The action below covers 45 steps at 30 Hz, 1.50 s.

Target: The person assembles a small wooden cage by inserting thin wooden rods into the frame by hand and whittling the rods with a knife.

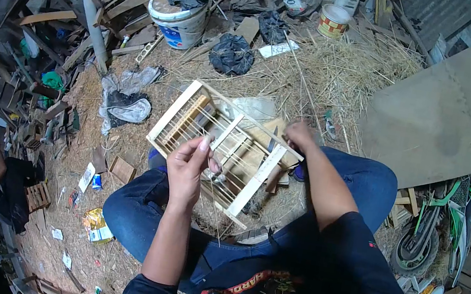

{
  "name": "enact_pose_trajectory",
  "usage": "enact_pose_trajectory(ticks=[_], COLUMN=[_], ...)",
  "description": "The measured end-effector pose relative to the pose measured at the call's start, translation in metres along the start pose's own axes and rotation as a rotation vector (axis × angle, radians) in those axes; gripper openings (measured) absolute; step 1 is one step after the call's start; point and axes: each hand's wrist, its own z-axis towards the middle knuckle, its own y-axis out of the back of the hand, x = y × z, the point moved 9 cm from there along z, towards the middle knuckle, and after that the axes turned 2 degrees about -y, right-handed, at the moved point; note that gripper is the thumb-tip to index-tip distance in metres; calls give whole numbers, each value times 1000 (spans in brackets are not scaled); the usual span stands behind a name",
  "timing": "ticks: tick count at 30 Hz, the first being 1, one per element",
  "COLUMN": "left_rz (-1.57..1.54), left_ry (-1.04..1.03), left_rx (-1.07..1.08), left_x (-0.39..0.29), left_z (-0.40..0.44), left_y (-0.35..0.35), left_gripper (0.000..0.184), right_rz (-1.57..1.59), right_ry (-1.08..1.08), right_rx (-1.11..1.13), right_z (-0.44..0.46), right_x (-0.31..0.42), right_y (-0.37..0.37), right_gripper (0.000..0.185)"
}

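A small cage of pale wooden rails and thin bars (pixel 258 181) rests tilted across my crossed legs. My left hand (pixel 188 163) is over its near left side, thumb and fingertips pressed together beside the thin bars. Whatever is in that pinch is too small to make out. At the far right corner of the cage, my right hand (pixel 300 137) has its fingers curled inward, close to the long rail. What those fingers hold, if anything, is hidden. A flat wooden board (pixel 268 132) lies under and beyond the cage.
Straw covers the floor. Beyond are a white bucket (pixel 175 20), a black plastic bag (pixel 231 55) and a patterned tub (pixel 333 22). A large flat sheet (pixel 447 113) and a green motorbike (pixel 442 220) are on the right. Scrap wood fills the left; another person (pixel 3 190) sits there.
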Motion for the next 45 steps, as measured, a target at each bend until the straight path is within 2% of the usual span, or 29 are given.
enact_pose_trajectory(ticks=[2,3,5,8,15,24,31,35,45], left_rz=[28,36,30,52,-2,44,60,78,61], left_ry=[16,41,76,107,130,138,101,112,144], left_rx=[-1,-7,-17,-71,-50,-70,-40,-35,-54], left_x=[10,17,34,32,44,45,43,45,51], left_z=[-2,-5,-8,-12,-6,-7,-8,-9,-10], left_y=[3,8,23,29,28,35,39,39,41], left_gripper=[24,24,24,21,22,21,24,25,24], right_rz=[-247,-246,-346,-308,-429,-291,-383,-388,-407], right_ry=[-9,-8,-208,-234,-162,-221,-216,-213,-180], right_rx=[-11,-10,-98,-23,50,14,104,128,71], right_z=[-20,-19,-11,-15,6,8,12,13,13], right_x=[11,13,-7,13,6,6,3,1,-3], right_y=[-5,-12,-17,-21,-45,-50,-63,-62,-70], right_gripper=[43,43,57,66,63,61,75,75,64])
